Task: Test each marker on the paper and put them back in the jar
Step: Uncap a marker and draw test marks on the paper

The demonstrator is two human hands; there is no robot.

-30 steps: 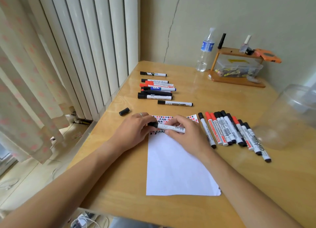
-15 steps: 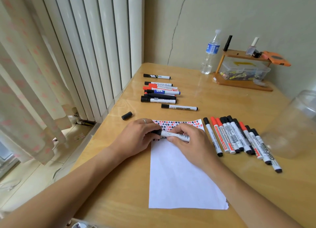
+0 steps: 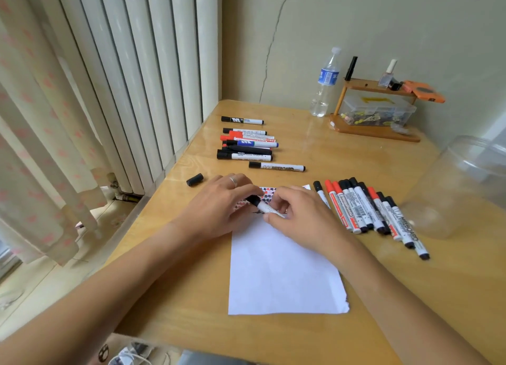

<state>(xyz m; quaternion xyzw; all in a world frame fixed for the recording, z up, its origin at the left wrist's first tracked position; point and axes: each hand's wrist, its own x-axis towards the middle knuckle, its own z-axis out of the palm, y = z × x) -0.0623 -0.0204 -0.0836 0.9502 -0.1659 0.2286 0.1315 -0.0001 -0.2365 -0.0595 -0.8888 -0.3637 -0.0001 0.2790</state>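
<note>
Patterned curtains (image 3: 41, 145) and white vertical blinds (image 3: 142, 71) are seen along the left side, beside a wooden table (image 3: 315, 151) set against a cracked beige wall (image 3: 356, 22). Near the table's left edge a loose black cap (image 3: 194, 179) is lying on its own. Behind it, a group of capped markers (image 3: 246, 145) is laid crosswise, with one single marker (image 3: 276, 167) just in front of them. The left hand (image 3: 219, 208), a ring worn on one finger, is curled and pinches the black cap end of a white-barrelled marker (image 3: 264, 207). That marker is held low over the top of a white sheet of paper (image 3: 284, 268), where red and black test marks (image 3: 267, 193) are visible. The right hand (image 3: 301, 216) grips the barrel of the same marker with curled fingers; whether the cap is fully seated cannot be told. To the right of the paper a row of markers (image 3: 369, 211) with black and red caps is laid side by side, touching one another. At the back a water bottle (image 3: 325, 82) is standing next to a small wooden rack (image 3: 375, 109) carrying a clear plastic box (image 3: 377, 112). At the far right a clear plastic jar (image 3: 460, 186) is placed on the table, near the row of markers but apart from it.
</note>
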